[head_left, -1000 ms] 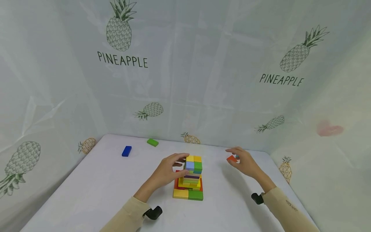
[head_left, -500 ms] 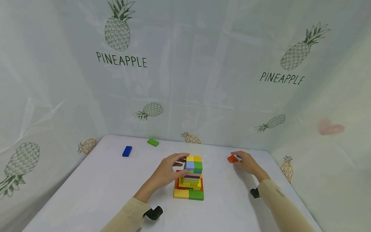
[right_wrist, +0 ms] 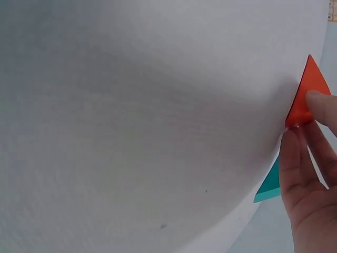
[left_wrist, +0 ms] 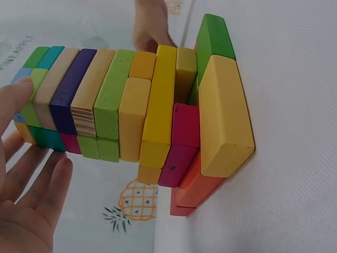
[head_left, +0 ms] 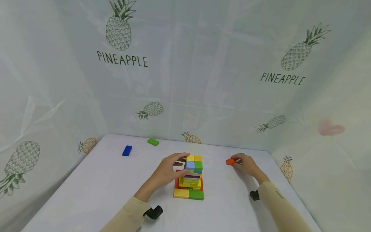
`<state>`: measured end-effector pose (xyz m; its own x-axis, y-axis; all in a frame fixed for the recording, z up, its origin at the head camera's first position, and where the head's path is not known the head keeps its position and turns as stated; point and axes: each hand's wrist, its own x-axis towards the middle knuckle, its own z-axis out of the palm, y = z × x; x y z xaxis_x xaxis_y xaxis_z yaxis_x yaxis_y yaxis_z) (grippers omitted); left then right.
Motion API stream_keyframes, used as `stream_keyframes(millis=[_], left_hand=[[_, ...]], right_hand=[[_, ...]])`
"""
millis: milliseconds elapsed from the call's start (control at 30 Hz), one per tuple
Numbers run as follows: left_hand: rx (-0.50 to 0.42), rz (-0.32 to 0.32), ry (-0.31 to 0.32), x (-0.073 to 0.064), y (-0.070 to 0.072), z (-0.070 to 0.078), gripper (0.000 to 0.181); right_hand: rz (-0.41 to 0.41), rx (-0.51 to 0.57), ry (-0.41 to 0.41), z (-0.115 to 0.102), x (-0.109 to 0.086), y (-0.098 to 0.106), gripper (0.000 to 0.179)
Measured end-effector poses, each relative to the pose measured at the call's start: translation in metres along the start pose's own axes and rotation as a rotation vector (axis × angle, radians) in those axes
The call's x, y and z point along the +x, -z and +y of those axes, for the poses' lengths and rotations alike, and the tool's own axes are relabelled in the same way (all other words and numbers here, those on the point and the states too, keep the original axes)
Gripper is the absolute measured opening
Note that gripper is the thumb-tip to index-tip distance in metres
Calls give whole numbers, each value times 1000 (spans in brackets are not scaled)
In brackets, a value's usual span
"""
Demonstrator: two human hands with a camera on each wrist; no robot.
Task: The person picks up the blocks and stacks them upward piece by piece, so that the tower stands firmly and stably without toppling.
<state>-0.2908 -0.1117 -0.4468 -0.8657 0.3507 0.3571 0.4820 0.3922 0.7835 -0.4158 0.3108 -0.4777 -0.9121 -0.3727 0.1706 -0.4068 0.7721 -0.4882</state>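
A tall stack of coloured wooden blocks [head_left: 192, 180] stands upright on the table, seen sideways in the left wrist view. My left hand [head_left: 166, 171] is cupped loosely at the left of its upper part. The thumb lies at the near face of the stack, and the other fingers reach along its far side, fairly straight. At the right, my right hand [head_left: 247, 165] pinches an orange-red triangular block [head_left: 230, 161] between thumb and fingertips. A teal block [right_wrist: 269, 185] sits just beyond that hand, mostly hidden by the fingers.
A blue block [head_left: 127, 150] lies at the back left of the white table [head_left: 95, 193]. Near the far edge is a green block [head_left: 153, 142]. Behind the table hangs a pale curtain [head_left: 197, 80] printed with pineapples.
My right hand has come down onto the orange-red triangular block and now pinches it; the block has turned and shifted slightly left. My left hand stays at the stack.
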Motion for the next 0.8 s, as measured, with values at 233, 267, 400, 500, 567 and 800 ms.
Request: stream_keyframes(millis=[233, 267, 400, 500, 567, 800], left_hand=[[18, 2, -10, 0, 0, -3, 65], [20, 2, -13, 0, 0, -3, 65], [26, 2, -10, 1, 1, 0, 66], [25, 6, -5, 1, 2, 2, 67], [30, 9, -3, 1, 2, 2, 68], [6, 11, 6, 0, 0, 6, 73]], right_hand=[[11, 20, 57, -27, 3, 6, 31], [20, 26, 73, -36, 4, 7, 32], [70, 43, 171, -88, 6, 16, 35], [90, 58, 253, -128, 5, 23, 37], [94, 74, 306, -152, 4, 26, 38], [53, 108, 407, -200, -3, 21, 38]])
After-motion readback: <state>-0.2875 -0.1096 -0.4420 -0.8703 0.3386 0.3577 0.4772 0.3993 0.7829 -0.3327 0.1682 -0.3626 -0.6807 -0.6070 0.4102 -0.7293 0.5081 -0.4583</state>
